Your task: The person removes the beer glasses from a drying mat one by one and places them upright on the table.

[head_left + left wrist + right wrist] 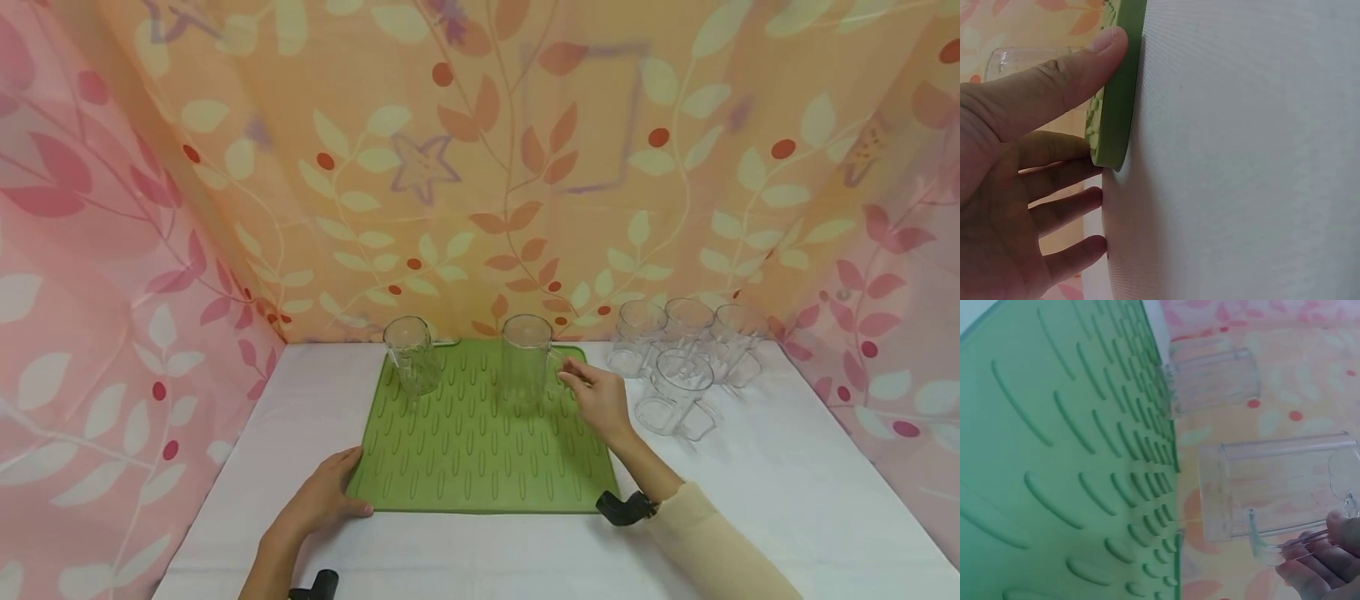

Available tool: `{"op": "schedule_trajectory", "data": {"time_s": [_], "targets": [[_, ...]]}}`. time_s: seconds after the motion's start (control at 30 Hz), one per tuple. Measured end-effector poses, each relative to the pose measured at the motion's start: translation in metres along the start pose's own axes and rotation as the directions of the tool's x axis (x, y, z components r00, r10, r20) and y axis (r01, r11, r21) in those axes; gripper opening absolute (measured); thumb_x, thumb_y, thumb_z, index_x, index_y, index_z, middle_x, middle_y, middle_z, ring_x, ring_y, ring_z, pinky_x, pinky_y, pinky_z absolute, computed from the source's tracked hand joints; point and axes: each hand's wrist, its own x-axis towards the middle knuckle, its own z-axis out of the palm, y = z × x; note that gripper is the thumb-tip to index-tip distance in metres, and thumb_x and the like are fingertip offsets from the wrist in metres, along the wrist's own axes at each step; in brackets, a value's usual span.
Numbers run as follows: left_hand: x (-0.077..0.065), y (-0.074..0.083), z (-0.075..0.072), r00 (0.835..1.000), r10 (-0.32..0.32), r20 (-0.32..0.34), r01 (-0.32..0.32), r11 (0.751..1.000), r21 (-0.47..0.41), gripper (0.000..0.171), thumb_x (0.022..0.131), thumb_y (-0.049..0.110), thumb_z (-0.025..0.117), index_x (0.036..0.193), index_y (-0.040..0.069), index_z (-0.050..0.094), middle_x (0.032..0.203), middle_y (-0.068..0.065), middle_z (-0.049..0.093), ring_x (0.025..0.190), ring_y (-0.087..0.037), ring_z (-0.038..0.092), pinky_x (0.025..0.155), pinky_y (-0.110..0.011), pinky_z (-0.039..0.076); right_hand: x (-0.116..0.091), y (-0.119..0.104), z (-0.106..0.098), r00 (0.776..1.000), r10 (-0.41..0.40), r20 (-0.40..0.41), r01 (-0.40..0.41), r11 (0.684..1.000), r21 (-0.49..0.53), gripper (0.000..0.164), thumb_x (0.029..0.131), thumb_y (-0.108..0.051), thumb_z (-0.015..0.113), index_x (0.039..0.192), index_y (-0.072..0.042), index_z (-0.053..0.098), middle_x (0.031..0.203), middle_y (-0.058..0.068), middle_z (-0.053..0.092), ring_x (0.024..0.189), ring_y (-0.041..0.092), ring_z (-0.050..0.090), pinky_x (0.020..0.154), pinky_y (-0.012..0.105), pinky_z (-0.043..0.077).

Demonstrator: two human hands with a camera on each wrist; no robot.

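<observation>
My right hand (600, 398) pinches the handle of a clear glass mug (527, 362); the thumb and fingers on that handle show in the right wrist view (1319, 562). The mug is upright over the back right part of a green ridged mat (480, 467), and the right wrist view shows a small gap under its base. Another clear mug (412, 358) stands on the mat's back left part. At the mat's front left corner, my left hand (324, 492) lays its thumb along the front edge (1124, 94) and its index finger against the side, fingers loosely extended.
Several clear glass mugs (678, 392) stand close together on the white cloth (495, 554) right of the mat. A patterned curtain (480, 208) rises behind the table, with pink patterned cloth (112, 333) on both sides.
</observation>
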Motion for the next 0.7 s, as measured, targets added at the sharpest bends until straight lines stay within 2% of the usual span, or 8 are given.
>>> {"op": "schedule_trajectory", "data": {"time_s": [0.13,0.3,0.47,0.7], "targets": [[0.001,0.000,0.000,1.000,0.001,-0.001,-0.001,1.000,0.006,0.105,0.059,0.027,0.091,0.142,-0.010,0.040,0.146,-0.031,0.041,0.136,-0.051,0.035,0.110,-0.064,0.032,-0.001,-0.006,-0.008,1.000,-0.019,0.004,0.019,1.000,-0.015,0.025,0.084,-0.001,0.072,0.107,0.009,0.071,0.093,0.021,0.075,0.086,0.036,0.073,0.065,0.007,0.051],[0.000,0.000,0.000,1.000,0.008,-0.002,-0.008,1.000,0.011,0.104,0.059,0.027,0.091,0.142,-0.010,0.040,0.146,-0.030,0.042,0.136,-0.051,0.035,0.110,-0.064,0.032,-0.005,-0.009,-0.018,0.999,-0.033,0.023,0.034,0.999,-0.019,0.020,0.085,-0.002,0.071,0.104,0.005,0.073,0.089,0.017,0.076,0.085,0.032,0.073,0.070,0.009,0.053],[-0.001,-0.001,-0.001,1.000,0.027,-0.003,-0.027,0.999,0.017,0.103,0.061,0.027,0.090,0.142,-0.011,0.040,0.145,-0.030,0.043,0.136,-0.051,0.036,0.110,-0.063,0.033,-0.010,-0.011,-0.025,0.997,-0.054,0.047,0.056,0.998,-0.024,0.015,0.087,-0.003,0.070,0.101,0.001,0.075,0.087,0.014,0.076,0.083,0.020,0.073,0.070,0.011,0.055],[-0.001,-0.001,-0.002,0.999,0.037,-0.001,-0.037,0.999,0.014,0.101,0.061,0.026,0.090,0.142,-0.011,0.040,0.145,-0.031,0.042,0.136,-0.052,0.035,0.110,-0.064,0.033,-0.018,-0.016,-0.032,0.994,-0.074,0.077,0.071,0.997,0.034,0.017,0.086,0.001,0.070,0.102,0.004,0.074,0.088,0.017,0.075,0.083,-0.003,0.067,0.069,0.007,0.053]]}}
